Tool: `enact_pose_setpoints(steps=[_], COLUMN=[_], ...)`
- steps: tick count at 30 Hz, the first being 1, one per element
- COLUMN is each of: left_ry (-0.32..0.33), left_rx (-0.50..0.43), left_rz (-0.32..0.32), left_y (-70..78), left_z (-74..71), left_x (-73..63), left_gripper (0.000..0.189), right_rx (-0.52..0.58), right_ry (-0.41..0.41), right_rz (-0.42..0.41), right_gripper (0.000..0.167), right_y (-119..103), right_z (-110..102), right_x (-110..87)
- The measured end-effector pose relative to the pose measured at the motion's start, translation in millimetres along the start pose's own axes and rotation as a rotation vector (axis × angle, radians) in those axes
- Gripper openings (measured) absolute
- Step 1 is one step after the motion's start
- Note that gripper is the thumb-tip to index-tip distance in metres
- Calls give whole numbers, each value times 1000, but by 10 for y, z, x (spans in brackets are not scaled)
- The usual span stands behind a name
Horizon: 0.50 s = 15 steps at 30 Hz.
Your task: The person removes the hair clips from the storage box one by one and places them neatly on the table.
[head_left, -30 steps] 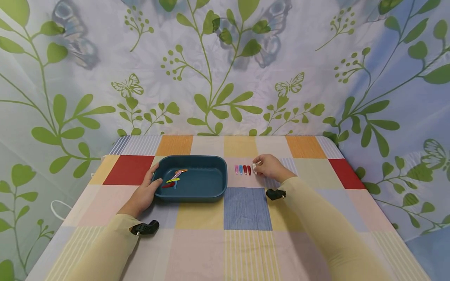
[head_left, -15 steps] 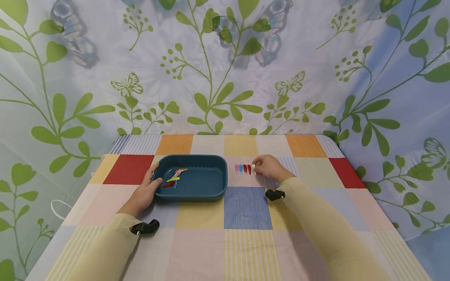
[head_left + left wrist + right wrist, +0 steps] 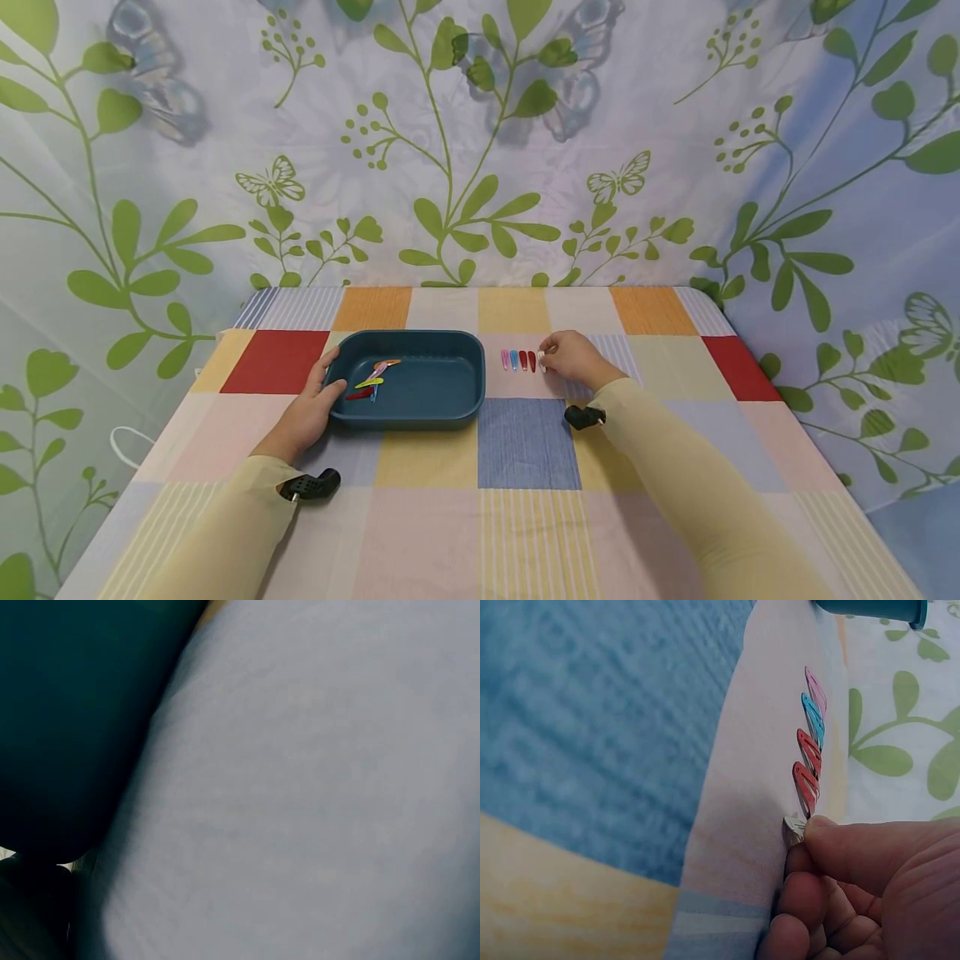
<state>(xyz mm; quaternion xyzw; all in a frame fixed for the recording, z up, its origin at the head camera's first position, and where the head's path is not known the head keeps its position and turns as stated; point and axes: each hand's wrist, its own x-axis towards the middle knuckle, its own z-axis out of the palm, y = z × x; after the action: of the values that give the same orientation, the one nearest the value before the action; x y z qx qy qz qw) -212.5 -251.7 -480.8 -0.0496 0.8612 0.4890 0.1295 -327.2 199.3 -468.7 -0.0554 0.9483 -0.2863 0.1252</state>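
Note:
In the head view a row of snap hair clips lies right of the dark teal tray (image 3: 427,421): a pink hair clip (image 3: 505,359), a blue hair clip (image 3: 513,360) and two red ones, the nearer red hair clip (image 3: 805,785) showing beside my fingers. My right hand (image 3: 573,358) pinches a white hair clip (image 3: 794,829) between thumb and forefinger at the row's right end, close to the cloth. My left hand (image 3: 309,414) grips the tray's left side, thumb at the rim. Inside the tray lie several clips, among them a yellow hair clip (image 3: 369,383) and an orange hair clip (image 3: 388,363).
A patchwork cloth (image 3: 528,446) covers the table. Behind it hangs a leaf-patterned curtain (image 3: 480,167), also along both sides. A white cable (image 3: 123,446) loops at the table's left edge. The left wrist view shows mostly cloth and the dark tray wall.
The white clip at the right fingertips is turned slightly and now lines up more with the row. Both hands stay in about the same place.

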Motion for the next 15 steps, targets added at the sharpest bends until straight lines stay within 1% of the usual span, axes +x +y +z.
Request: enact_pose_setpoints(steps=[5, 10, 15], left_ry=[3, 4, 2], left_rx=[-5, -5, -2], left_rz=[-10, -8, 0], left_y=[-2, -6, -5], left_z=[3, 7, 6], left_x=[7, 14, 11], left_gripper=[70, 70, 71], right_rx=[-8, -12, 0], right_ry=[-3, -10, -52], right_rz=[12, -31, -81], right_gripper=[27, 28, 34], right_y=[-7, 40, 107], right_z=[8, -1, -29], right_x=[-1, 6, 11])
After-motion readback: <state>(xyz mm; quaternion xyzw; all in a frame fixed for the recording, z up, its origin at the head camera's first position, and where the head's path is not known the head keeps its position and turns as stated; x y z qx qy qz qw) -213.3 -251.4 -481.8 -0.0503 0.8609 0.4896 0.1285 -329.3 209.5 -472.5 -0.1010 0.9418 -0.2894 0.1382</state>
